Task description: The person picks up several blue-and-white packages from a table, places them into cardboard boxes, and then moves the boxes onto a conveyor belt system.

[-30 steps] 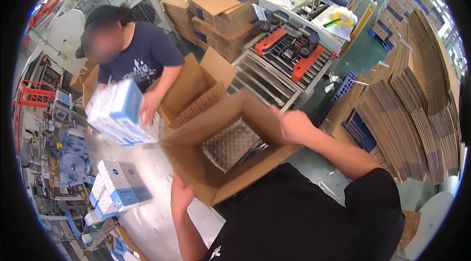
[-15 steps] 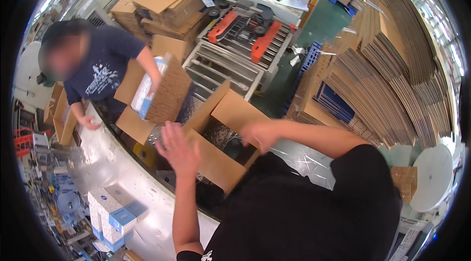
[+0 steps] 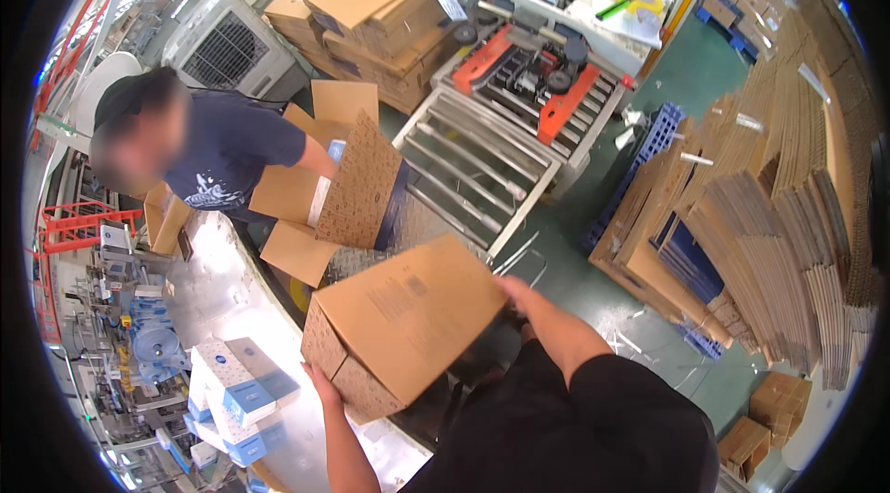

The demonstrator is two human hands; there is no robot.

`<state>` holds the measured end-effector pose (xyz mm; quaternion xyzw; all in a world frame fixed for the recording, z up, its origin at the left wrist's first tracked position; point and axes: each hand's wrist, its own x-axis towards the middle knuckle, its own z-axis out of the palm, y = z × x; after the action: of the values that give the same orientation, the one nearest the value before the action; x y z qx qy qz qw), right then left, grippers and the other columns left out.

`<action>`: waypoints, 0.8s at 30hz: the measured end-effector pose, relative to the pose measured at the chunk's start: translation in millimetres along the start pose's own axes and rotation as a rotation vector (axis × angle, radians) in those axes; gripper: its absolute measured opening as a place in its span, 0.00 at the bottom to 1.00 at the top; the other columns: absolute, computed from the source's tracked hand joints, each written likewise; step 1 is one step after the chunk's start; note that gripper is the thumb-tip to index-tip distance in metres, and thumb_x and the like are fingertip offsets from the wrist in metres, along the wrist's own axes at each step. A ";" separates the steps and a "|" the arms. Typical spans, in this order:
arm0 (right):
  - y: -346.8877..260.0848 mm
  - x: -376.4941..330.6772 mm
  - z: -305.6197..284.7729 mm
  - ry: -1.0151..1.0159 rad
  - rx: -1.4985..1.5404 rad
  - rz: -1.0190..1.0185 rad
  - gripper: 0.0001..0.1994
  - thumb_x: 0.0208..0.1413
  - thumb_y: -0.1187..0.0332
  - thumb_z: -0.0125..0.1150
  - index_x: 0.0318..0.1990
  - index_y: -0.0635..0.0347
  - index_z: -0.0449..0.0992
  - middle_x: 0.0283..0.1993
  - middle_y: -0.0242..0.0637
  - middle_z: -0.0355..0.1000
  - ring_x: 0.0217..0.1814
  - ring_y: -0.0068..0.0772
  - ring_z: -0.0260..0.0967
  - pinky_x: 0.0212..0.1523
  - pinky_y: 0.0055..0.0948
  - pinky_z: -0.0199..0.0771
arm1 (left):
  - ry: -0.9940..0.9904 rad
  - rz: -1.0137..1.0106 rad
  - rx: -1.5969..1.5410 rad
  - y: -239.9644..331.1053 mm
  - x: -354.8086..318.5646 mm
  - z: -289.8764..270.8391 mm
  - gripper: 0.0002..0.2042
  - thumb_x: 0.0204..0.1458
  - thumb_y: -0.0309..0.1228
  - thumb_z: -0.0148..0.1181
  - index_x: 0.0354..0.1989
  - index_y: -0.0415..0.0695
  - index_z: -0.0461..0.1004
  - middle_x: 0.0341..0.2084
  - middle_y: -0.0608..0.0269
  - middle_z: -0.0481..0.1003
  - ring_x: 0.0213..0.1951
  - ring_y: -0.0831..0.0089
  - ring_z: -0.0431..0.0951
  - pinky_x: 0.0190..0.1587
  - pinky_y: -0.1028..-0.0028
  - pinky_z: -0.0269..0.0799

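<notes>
A brown cardboard box [image 3: 413, 312] is tilted in front of me, with a broad printed panel facing up. My left hand [image 3: 326, 388] grips its lower left corner, the fingers partly hidden by the cardboard. At its right end my right hand [image 3: 522, 296] holds the edge, with most fingers out of sight behind it. Just beyond stands a second carton [image 3: 357, 182] with open flaps, and a co-worker in a dark T-shirt [image 3: 241, 145] reaches an arm into it.
White-and-blue small boxes [image 3: 232, 386] stand on the metal table [image 3: 209, 280] at left. A roller conveyor [image 3: 473, 173] with orange guides lies ahead. Stacked flat cartons [image 3: 742, 243] fill the right side, and more [image 3: 371, 25] are piled at the back.
The near box had its opening and flaps upward; it is now turned so a closed panel faces up. My hands have gone from open above it to gripping its two ends.
</notes>
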<state>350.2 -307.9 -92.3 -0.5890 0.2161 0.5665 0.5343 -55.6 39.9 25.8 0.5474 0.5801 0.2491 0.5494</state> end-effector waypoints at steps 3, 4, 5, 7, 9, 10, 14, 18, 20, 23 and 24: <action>-29.3 25.7 -44.0 0.159 -0.277 -0.447 0.14 0.57 0.61 0.68 0.43 0.62 0.83 0.39 0.31 0.80 0.39 0.25 0.74 0.42 0.29 0.74 | -0.233 -0.193 -0.238 4.1 6.6 46.1 0.37 0.68 0.59 0.38 0.77 0.46 0.47 0.73 0.58 0.57 0.70 0.59 0.59 0.71 0.64 0.55; -60.3 8.4 -39.3 0.073 -0.306 -0.584 0.10 0.59 0.64 0.66 0.42 0.61 0.82 0.38 0.30 0.79 0.38 0.22 0.73 0.43 0.25 0.74 | -0.260 -0.172 -0.238 2.4 -5.9 44.1 0.41 0.64 0.66 0.36 0.76 0.48 0.51 0.70 0.58 0.61 0.67 0.57 0.63 0.69 0.60 0.59; -106.2 -41.7 -19.5 -0.138 -0.299 -0.662 0.06 0.61 0.68 0.64 0.41 0.60 0.81 0.36 0.28 0.79 0.39 0.20 0.74 0.44 0.24 0.74 | -0.421 -0.170 -0.519 8.3 -45.3 31.9 0.42 0.63 0.68 0.34 0.75 0.47 0.53 0.69 0.57 0.63 0.66 0.56 0.65 0.68 0.58 0.61; -174.4 -133.4 -12.9 -0.343 -0.280 -0.899 0.08 0.64 0.71 0.58 0.48 0.60 0.79 0.40 0.28 0.79 0.42 0.19 0.74 0.47 0.25 0.75 | -0.504 -0.275 -0.705 30.4 -85.8 46.4 0.43 0.62 0.70 0.30 0.73 0.47 0.56 0.67 0.56 0.66 0.64 0.53 0.68 0.66 0.53 0.63; -210.0 -234.4 17.8 -0.289 -0.613 -1.109 0.26 0.61 0.71 0.58 0.68 0.60 0.66 0.52 0.40 0.78 0.48 0.31 0.78 0.52 0.29 0.76 | -0.453 -0.407 -0.497 29.7 -98.1 60.6 0.42 0.62 0.69 0.27 0.73 0.49 0.55 0.70 0.56 0.61 0.69 0.52 0.63 0.66 0.44 0.61; -219.3 -272.6 35.8 -0.096 -1.132 -0.911 0.32 0.58 0.66 0.59 0.71 0.55 0.60 0.59 0.51 0.74 0.50 0.46 0.79 0.52 0.32 0.78 | -0.410 -0.379 -0.403 44.7 -110.8 82.6 0.43 0.62 0.70 0.26 0.75 0.50 0.52 0.74 0.58 0.54 0.74 0.54 0.53 0.65 0.37 0.58; -99.1 -245.6 122.2 -0.466 -1.443 -0.810 0.34 0.61 0.60 0.52 0.74 0.49 0.52 0.45 0.62 0.77 0.47 0.63 0.76 0.49 0.53 0.75 | -0.411 -0.145 -0.359 125.0 -126.0 172.3 0.33 0.66 0.54 0.41 0.76 0.53 0.49 0.77 0.58 0.47 0.76 0.51 0.47 0.67 0.37 0.52; -48.0 -181.3 130.3 -0.373 -1.569 -1.138 0.14 0.50 0.60 0.59 0.43 0.54 0.81 0.39 0.44 0.79 0.48 0.49 0.76 0.48 0.47 0.77 | -0.346 0.521 0.583 126.0 -105.3 210.5 0.42 0.51 0.31 0.68 0.75 0.48 0.53 0.73 0.33 0.45 0.73 0.38 0.48 0.73 0.57 0.51; -96.1 -197.6 111.3 0.181 -1.382 -1.388 0.26 0.46 0.63 0.66 0.55 0.54 0.71 0.54 0.47 0.68 0.60 0.52 0.64 0.58 0.51 0.66 | -0.222 0.488 0.777 127.5 -107.9 205.5 0.44 0.47 0.31 0.73 0.73 0.45 0.56 0.70 0.26 0.46 0.72 0.36 0.50 0.73 0.55 0.51; -162.5 -195.0 68.0 0.922 -1.397 -1.179 0.43 0.47 0.64 0.71 0.72 0.56 0.56 0.67 0.51 0.61 0.72 0.52 0.55 0.69 0.54 0.55 | -0.161 0.545 0.707 104.4 -48.3 144.2 0.45 0.46 0.31 0.74 0.74 0.45 0.55 0.69 0.30 0.53 0.70 0.37 0.55 0.71 0.54 0.55; -171.3 -176.9 43.2 0.800 -1.376 -0.969 0.43 0.53 0.61 0.67 0.74 0.56 0.52 0.57 0.53 0.72 0.64 0.52 0.68 0.64 0.51 0.64 | -0.127 0.430 0.762 108.5 -33.1 138.2 0.47 0.44 0.32 0.75 0.75 0.48 0.54 0.70 0.30 0.52 0.69 0.37 0.57 0.71 0.55 0.57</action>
<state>431.8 -274.8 141.7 -0.9534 -0.2686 0.0400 0.1317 102.6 -3.3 96.8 0.8334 0.4685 0.0918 0.2784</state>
